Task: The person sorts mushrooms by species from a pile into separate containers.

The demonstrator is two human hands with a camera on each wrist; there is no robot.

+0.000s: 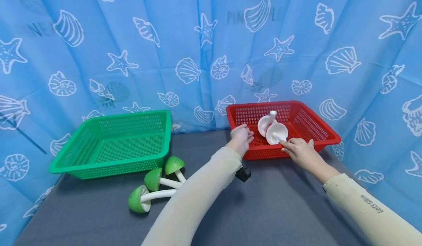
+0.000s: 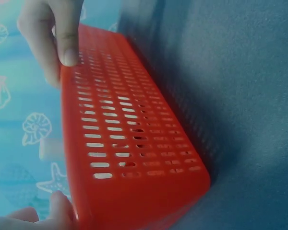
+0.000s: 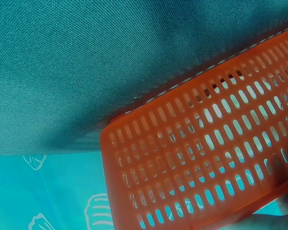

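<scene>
The red basket (image 1: 296,143) stands on the table at the right with two mushrooms inside, showing white undersides and stems. The nearer mushroom (image 1: 273,129) has its stem toward my right hand (image 1: 304,154). That hand holds the basket's front rim, its thumb (image 2: 69,55) over the outer wall and other fingers behind it in the left wrist view. My left hand (image 1: 242,140) is at the front left corner, fingers loosely bent over the rim with nothing visible in them. The farther mushroom (image 1: 263,125) leans beside the nearer one.
A green basket (image 1: 115,169) stands at the left. Several green-capped mushrooms (image 1: 139,199) lie in front of it, their stems partly hidden by my left sleeve (image 1: 197,191). A blue shell-print curtain (image 1: 184,30) hangs behind the grey table (image 1: 273,202).
</scene>
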